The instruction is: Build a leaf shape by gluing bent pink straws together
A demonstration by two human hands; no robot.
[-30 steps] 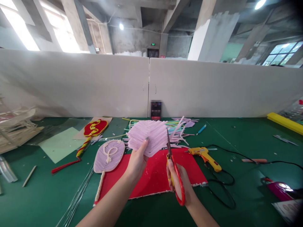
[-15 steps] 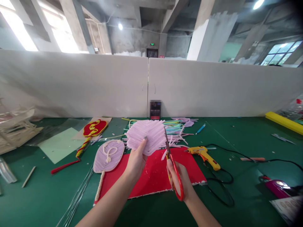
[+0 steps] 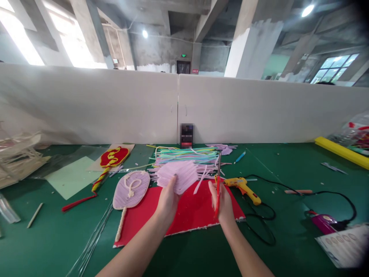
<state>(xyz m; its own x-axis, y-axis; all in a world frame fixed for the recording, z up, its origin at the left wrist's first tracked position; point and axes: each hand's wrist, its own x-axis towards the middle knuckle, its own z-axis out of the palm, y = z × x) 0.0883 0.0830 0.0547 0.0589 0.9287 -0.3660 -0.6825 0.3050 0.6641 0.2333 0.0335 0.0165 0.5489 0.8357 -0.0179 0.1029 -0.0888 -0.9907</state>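
Observation:
Pinched in my left hand (image 3: 169, 194) is a pale lilac panel (image 3: 177, 175) of pipe cleaners laid side by side, its thumb on top. My right hand (image 3: 222, 200) grips red-handled scissors (image 3: 218, 184), blades pointing up and away, to the right of the panel and apart from it. A loose lilac strip (image 3: 201, 180) shows between panel and scissors. Below both hands lies a red board (image 3: 190, 215) with ragged white edges. Left of my left hand rests a finished-looking lilac fan (image 3: 132, 188) with a cream braided handle. The panel hides part of a pile of coloured pipe cleaners (image 3: 187, 156).
A yellow glue gun (image 3: 245, 188) with a black cord lies right of the scissors. At left are a red-and-yellow fan (image 3: 114, 157), pale green sheet (image 3: 73, 177) and thin wires (image 3: 93, 238). A purple device (image 3: 325, 223) sits far right. A white partition (image 3: 115, 107) stands behind.
My right hand and the scissors have moved right, away from the panel. The panel has dropped lower and tilted, uncovering more of the pile. The view has shifted slightly.

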